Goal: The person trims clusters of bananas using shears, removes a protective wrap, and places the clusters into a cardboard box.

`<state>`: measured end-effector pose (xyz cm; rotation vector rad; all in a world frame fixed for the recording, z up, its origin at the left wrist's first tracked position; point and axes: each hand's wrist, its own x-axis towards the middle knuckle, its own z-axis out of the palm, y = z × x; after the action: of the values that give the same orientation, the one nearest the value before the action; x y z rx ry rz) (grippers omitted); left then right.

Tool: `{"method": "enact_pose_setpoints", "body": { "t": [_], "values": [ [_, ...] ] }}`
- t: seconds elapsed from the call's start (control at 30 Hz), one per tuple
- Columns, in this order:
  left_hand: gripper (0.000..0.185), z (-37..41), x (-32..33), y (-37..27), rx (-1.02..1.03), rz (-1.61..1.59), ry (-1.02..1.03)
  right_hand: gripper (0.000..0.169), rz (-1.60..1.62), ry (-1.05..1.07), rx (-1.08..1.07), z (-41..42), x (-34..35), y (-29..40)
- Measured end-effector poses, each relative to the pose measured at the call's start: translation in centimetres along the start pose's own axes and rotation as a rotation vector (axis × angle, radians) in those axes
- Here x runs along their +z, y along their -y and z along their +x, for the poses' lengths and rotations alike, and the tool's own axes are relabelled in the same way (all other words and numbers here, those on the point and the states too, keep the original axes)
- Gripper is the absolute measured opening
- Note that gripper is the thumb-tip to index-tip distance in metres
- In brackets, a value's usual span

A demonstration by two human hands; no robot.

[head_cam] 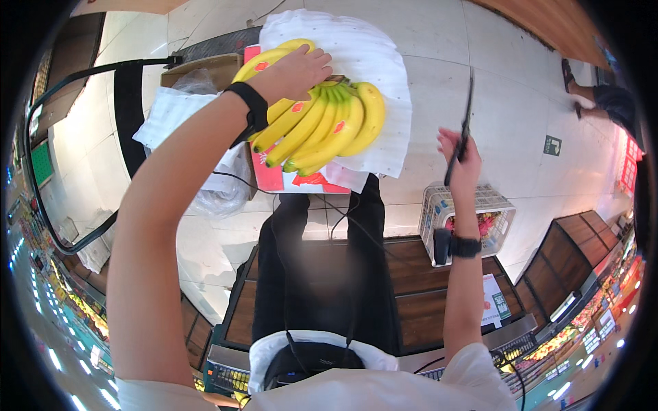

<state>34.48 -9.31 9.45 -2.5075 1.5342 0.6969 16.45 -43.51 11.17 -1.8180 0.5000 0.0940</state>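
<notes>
A large cluster of yellow bananas (329, 128) with red stickers lies on a red and white box (267, 177), with a white foam sheet (380, 61) spread beneath it. My left hand (300, 72) rests over the banana crowns at the top of the cluster; whether its fingers grip a stem cannot be told. Off to the right, away from the fruit, my right hand (462, 151) is closed around the handle of a dark knife (469, 97), its thin blade pointing away from me.
An open cardboard box (205, 67) with clear plastic wrap stands left of the bananas, beside a black-framed cart handle (72, 77). A white plastic crate (496, 205) holding reddish fruit sits at right. Dark cables (339, 210) cross near my legs. A person's legs (606, 100) show at far right.
</notes>
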Motion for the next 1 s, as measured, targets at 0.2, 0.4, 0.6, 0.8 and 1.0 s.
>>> {"method": "enact_pose_setpoints", "body": {
  "t": [0.2, 0.4, 0.6, 0.8, 1.0],
  "values": [
    [0.047, 6.4, 1.8, 2.4, 0.034, -0.19, 0.371, 0.02, -0.013, -0.152, 0.203, -8.4, -11.2, -7.0],
    [0.035, 6.9, 4.6, 2.9, 0.075, -0.36, 0.185, 0.017, 0.042, -0.355, 0.361, -15.6, -14.3, -12.4],
    [0.03, 6.1, 4.1, 1.5, 0.05, -0.26, 0.095, 0.017, 0.184, -0.381, 0.475, -18.8, -10.2, -12.1],
    [0.027, 4.5, 2.8, 0.3, 0.053, -0.091, 0.118, 0.007, 0.018, -0.3, 0.446, -19.8, -7.7, -11.3],
    [0.033, 3.2, 2.2, -0.9, 0.054, -0.022, 0.094, 0.01, -0.006, -0.318, 0.421, -20.0, -8.1, -11.0]
  ]
}}
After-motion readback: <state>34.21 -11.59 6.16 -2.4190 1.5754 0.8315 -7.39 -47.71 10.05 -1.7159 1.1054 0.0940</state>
